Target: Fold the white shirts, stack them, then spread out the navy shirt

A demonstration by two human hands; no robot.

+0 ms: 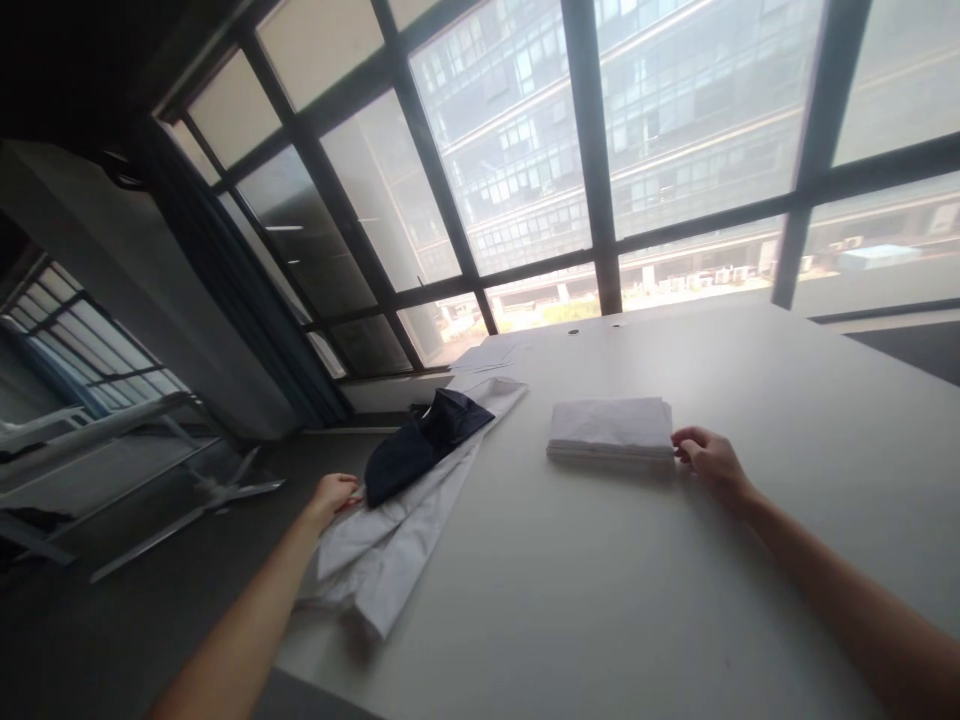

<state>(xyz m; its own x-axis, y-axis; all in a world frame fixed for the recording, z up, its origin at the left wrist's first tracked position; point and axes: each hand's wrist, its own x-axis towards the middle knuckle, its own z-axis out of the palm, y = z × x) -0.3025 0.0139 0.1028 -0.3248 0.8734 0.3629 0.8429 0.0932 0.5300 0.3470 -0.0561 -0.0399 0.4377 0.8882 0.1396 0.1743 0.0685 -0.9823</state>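
A folded white cloth (611, 425) lies flat in a neat rectangle on the white table (570, 570), its layers showing along the near edge. My right hand (709, 460) pinches its right end between thumb and fingers. Along the table's left edge a loose, rumpled white cloth (405, 555) stretches away from me, partly draped near the edge. On top of it rests a dark navy cloth (427, 445), bunched up at its far end. My left hand (335, 497) is closed at the left border of the white cloth, beside the navy one; its fingertips are partly hidden.
Some white paper sheets (484, 357) lie at the table's far left corner. Tall framed windows (510, 140) stand behind the table, with a dark blue curtain (232, 290) at the left. On the floor farther left is a light-coloured table frame (217, 490).
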